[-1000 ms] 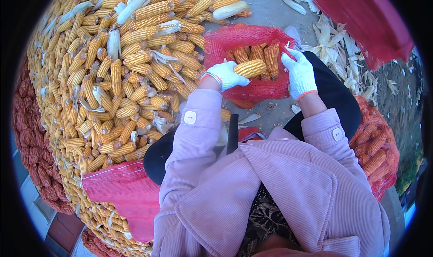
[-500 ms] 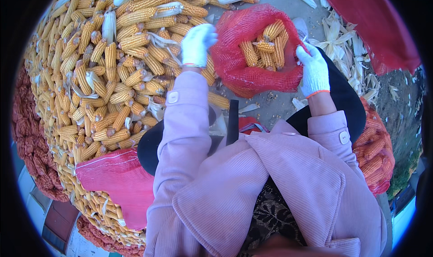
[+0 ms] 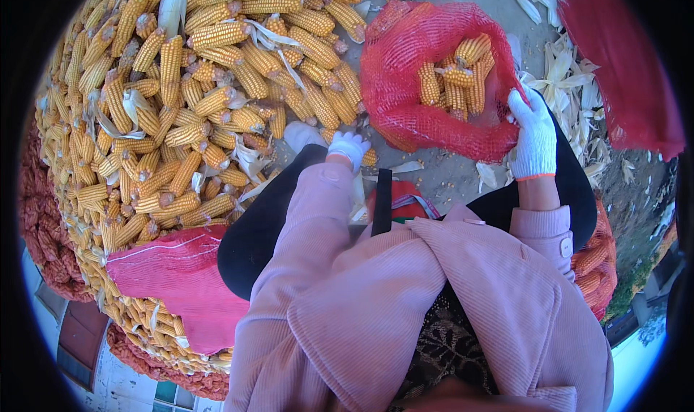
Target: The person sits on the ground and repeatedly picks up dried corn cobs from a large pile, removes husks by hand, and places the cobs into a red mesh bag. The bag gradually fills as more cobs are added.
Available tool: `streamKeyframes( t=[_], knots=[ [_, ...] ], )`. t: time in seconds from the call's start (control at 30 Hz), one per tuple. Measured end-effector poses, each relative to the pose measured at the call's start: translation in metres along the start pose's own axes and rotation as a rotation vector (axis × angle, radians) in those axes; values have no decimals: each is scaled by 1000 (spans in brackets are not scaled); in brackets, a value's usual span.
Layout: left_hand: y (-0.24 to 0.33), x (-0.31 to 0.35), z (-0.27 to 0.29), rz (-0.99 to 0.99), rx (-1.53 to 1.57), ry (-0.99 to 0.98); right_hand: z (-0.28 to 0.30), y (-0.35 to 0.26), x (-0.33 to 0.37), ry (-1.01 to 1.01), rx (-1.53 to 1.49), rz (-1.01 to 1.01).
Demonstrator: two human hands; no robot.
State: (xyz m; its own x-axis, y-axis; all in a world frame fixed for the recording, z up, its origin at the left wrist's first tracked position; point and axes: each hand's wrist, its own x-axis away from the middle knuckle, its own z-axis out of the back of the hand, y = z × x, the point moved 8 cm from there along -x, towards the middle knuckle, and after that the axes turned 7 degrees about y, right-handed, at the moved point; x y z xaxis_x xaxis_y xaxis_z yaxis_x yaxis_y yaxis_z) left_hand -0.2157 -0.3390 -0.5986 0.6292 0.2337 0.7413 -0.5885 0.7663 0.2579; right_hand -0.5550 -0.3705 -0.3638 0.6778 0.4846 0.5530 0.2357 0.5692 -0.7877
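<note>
My right hand [image 3: 533, 134], in a white knit glove with an orange cuff edge, is closed on the rim of a red mesh sack [image 3: 390, 65]. The sack's mouth is spread, with several yellow corn cobs [image 3: 473, 79] inside. My left hand [image 3: 350, 149], also gloved in white, is low between the sack and the corn pile, beside my left knee. Its fingers look slightly apart, over or against the end of a loose cob [image 3: 370, 156] on the ground; their contact is partly hidden.
A large heap of corn cobs [image 3: 173, 123] fills the left side. A flat red mesh sack [image 3: 181, 282] lies on its near part. Filled sacks [image 3: 594, 271] stand at right and far left. Dry husks [image 3: 560, 87] and a red cloth-like sheet [image 3: 622, 72] lie at the right.
My left hand has come down and nearer, from above the pile beside the sack to the loose cob. My right hand keeps its hold on the rim. The view has shifted slightly.
</note>
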Motion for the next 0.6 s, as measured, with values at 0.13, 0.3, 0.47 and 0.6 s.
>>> streamKeyframes(
  t=[0.13,0.3,0.47,0.6],
  knots=[
    [-4,-12,-12,25,-118,22,-5,0,2,-13,-87,-58],
    [-2,-33,-16,9,-143,11,-5,-8,4,20,32,-78],
    [-9,-25,9,27,35,-77,-2,-9,6,24,9,-98],
    [-33,-13,58,309,587,17,1,-6,7,2,-40,-92]
  ],
)
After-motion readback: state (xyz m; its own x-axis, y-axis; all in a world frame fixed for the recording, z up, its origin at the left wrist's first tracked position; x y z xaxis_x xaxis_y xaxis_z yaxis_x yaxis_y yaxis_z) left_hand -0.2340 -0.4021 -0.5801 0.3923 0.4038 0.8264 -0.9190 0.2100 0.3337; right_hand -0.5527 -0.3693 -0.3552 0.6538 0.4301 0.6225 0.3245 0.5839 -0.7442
